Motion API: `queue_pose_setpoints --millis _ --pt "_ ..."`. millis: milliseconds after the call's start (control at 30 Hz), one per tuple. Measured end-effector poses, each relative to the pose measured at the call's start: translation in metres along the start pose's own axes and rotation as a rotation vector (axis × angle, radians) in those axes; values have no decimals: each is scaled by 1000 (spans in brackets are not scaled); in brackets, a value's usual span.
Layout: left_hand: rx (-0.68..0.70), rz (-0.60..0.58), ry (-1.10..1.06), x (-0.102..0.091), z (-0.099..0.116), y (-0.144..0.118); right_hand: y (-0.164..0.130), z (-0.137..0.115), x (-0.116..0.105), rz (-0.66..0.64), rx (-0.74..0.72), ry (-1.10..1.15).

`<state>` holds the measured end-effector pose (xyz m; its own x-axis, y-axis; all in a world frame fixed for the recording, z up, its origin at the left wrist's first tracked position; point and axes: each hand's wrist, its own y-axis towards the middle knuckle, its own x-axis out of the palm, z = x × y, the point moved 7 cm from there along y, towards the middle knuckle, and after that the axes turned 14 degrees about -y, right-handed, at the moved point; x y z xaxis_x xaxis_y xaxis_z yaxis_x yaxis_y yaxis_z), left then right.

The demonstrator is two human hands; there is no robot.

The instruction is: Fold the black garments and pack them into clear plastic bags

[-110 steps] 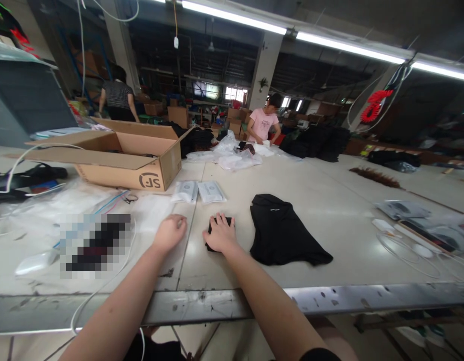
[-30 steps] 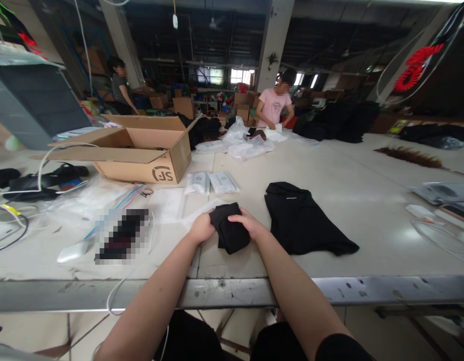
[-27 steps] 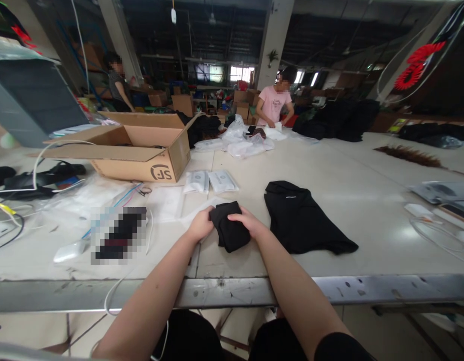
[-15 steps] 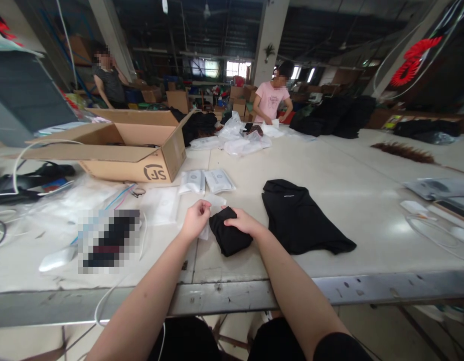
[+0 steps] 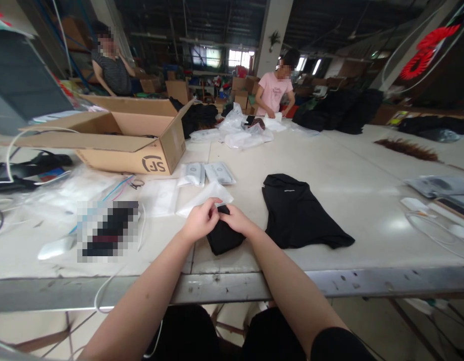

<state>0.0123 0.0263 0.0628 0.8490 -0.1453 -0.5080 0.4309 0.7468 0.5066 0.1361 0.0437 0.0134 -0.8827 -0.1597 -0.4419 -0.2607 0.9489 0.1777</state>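
Both my hands, left (image 5: 200,220) and right (image 5: 235,220), pinch one small folded black cloth (image 5: 223,237) near the pale table's (image 5: 329,190) front edge; one clear plastic bag (image 5: 205,196), probably empty, lies just behind.

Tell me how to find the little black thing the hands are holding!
Look at the near edge of the big pale table. There the left hand and right hand meet on a small folded black cloth. It is bundled tight, unlike the bigger black garment lying flat to its right.
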Motion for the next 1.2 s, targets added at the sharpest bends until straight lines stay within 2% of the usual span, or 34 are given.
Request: queue_pose_setpoints --millis 200,300,433,600,700,833,933,1067,1133,1200 --pt "-39 -46 212 13 -10 4 3 10 -13 212 85 40" --pt "-33 -29 264 13 -12 7 3 11 -16 226 102 82" --pt "-68 -101 355 8 -16 9 3 12 -18 222 146 112" --pt "-170 -186 581 -2 -25 5 -1 29 -21 251 342 401" --pt "-251 -134 624 -7 -27 3 -3 35 -24 297 380 513" --pt "-317 -22 573 -10 -27 2 -1 37 -24 325 388 519" --pt "-249 15 509 -8 -22 3 1 41 -26 386 406 438" --pt "-129 -1 379 -1 -15 4 -1 46 -33 540 416 350" --pt "-82 -7 271 2 -13 4 -2 48 -34 582 415 392" --pt "-55 10 172 4 -13 5 -1 49 -30 541 427 515"
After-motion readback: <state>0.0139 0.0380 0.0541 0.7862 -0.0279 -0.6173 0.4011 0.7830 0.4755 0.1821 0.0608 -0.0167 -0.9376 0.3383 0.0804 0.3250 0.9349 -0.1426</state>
